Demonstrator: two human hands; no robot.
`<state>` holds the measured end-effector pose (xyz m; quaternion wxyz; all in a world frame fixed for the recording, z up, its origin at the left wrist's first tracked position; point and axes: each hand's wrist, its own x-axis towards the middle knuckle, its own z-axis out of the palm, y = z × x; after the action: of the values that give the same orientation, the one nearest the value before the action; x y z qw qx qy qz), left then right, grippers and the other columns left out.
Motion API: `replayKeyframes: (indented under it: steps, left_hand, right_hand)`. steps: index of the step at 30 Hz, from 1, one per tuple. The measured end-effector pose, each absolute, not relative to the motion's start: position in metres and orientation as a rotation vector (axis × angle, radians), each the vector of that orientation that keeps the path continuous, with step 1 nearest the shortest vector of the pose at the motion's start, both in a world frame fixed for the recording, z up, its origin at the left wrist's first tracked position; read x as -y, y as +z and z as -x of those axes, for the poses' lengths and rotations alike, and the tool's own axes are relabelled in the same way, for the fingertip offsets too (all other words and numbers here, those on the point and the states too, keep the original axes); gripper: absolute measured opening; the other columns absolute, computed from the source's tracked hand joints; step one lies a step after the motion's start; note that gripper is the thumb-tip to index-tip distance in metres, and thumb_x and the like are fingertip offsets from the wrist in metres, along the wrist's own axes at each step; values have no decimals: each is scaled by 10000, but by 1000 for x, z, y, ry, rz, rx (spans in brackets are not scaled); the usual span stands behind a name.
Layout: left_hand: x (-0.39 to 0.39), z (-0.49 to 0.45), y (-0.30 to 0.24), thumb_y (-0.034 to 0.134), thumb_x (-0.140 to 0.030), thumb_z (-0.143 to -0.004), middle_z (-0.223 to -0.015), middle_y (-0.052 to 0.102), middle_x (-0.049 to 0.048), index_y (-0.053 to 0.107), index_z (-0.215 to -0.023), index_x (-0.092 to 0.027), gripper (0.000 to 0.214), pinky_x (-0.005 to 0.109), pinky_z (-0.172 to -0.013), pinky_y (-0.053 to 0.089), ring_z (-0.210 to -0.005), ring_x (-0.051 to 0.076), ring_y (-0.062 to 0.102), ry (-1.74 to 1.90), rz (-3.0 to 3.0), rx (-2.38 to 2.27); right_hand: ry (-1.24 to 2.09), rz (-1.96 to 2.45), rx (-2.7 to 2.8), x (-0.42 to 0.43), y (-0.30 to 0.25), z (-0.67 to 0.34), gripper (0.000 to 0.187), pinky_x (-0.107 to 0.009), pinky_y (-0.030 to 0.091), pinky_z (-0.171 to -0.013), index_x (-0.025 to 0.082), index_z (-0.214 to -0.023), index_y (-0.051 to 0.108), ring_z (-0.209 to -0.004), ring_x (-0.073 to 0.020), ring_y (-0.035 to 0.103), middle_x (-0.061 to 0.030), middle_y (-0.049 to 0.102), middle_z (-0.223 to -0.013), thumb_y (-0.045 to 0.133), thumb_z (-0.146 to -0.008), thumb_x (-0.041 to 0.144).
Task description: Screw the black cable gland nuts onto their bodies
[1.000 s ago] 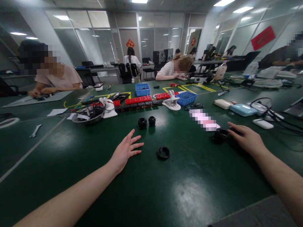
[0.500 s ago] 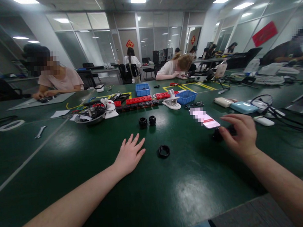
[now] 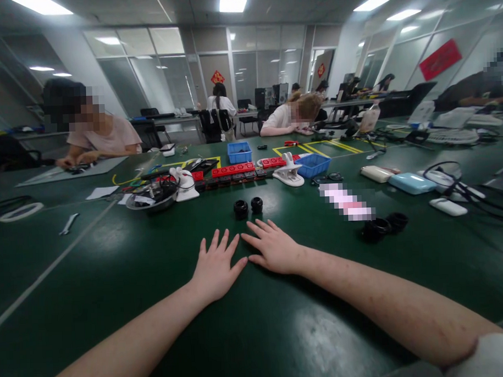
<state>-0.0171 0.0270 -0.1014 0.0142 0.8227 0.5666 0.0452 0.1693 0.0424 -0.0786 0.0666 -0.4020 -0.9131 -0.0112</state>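
Observation:
My left hand [image 3: 215, 267] lies palm down on the green table with fingers spread and nothing in them. Beside it, my right hand [image 3: 272, 248] is also flat with fingers apart, its thumb tip close to the left thumb. Just beyond the fingertips stand two short round black fittings, a left one [image 3: 240, 208] and a right one [image 3: 256, 205]. Farther right, by my right forearm, are two more black fittings, a larger one [image 3: 375, 228] and a smaller one [image 3: 398, 221]. The loose black ring is out of sight; my right hand covers that part of the table.
A phone [image 3: 346, 203] lies right of centre, near a light blue case [image 3: 412, 183]. Farther back are blue bins [image 3: 239, 152], a red-topped strip [image 3: 233, 170], a white clip stand [image 3: 289, 173] and a metal bowl [image 3: 153, 202]. A wrench [image 3: 68, 224] lies left. Co-workers sit around.
My right hand has moved left from the black fitting by the phone to the middle, beside my left hand. That fitting now stands free. The black ring has gone from view.

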Motion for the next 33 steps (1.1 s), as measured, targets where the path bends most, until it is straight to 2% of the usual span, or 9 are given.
replayKeyframes:
  steps: [5, 11, 16, 19, 22, 27, 33]
  left_hand:
    - [-29, 18, -103, 236, -625, -838, -1433, 245, 112, 282, -1365, -238, 656, 568, -1017, 98, -1325, 325, 117, 144, -2552, -1764]
    - [-28, 17, -102, 232, -625, -839, -1434, 246, 105, 280, -1365, -246, 650, 570, -1016, 98, -1322, 330, 130, 119, -2548, -1771]
    - [-28, 17, -100, 236, -630, -836, -1433, 246, 109, 272, -1366, -253, 652, 562, -1018, 120, -1318, 324, 151, 106, -2522, -1768]
    - [-28, 16, -99, 238, -634, -833, -1434, 243, 106, 268, -1367, -261, 652, 552, -1024, 125, -1318, 313, 164, 84, -2512, -1780]
    - [-28, 16, -98, 228, -637, -834, -1434, 245, 102, 266, -1367, -261, 654, 541, -1031, 125, -1319, 304, 165, 61, -2520, -1790]
    - [-28, 17, -96, 193, -652, -831, -1440, 233, 90, 251, -1371, -270, 663, 535, -1036, 134, -1321, 295, 160, 45, -2523, -1769]
    - [-28, 18, -95, 196, -644, -836, -1440, 234, 85, 251, -1371, -270, 655, 531, -1038, 142, -1323, 289, 152, 48, -2515, -1761]
  right_hand:
    - [-17, 1277, 2691, -49, -84, -172, 636, -523, 209, -1016, 161, -1346, 316, -1292, -343, 211, -165, 268, -1407, 439, -816, 489]
    - [-70, 1388, 2632, -56, -85, -184, 571, -502, 235, -998, 149, -1313, 359, -1244, -341, 279, -152, 326, -1369, 469, -792, 355]
    - [-107, 1412, 2555, -50, -79, -192, 375, -392, 371, -885, 119, -1096, 512, -1021, -268, 437, -140, 461, -1163, 460, -747, 247]
    - [-113, 1442, 2515, -49, -80, -193, 230, -367, 405, -811, 130, -926, 537, -911, -249, 455, -117, 500, -989, 454, -740, 237]
    - [-104, 1480, 2472, -53, -84, -193, 160, -357, 422, -758, 139, -848, 521, -850, -242, 466, -107, 495, -912, 471, -729, 233]
    - [-58, 1522, 2360, -64, -88, -198, 150, -321, 432, -773, 136, -879, 503, -828, -202, 486, -95, 484, -927, 504, -751, 216]
    - [-19, 1505, 2272, -64, -92, -213, 265, -301, 425, -839, 131, -1004, 539, -917, -192, 490, -91, 508, -978, 577, -774, 257]
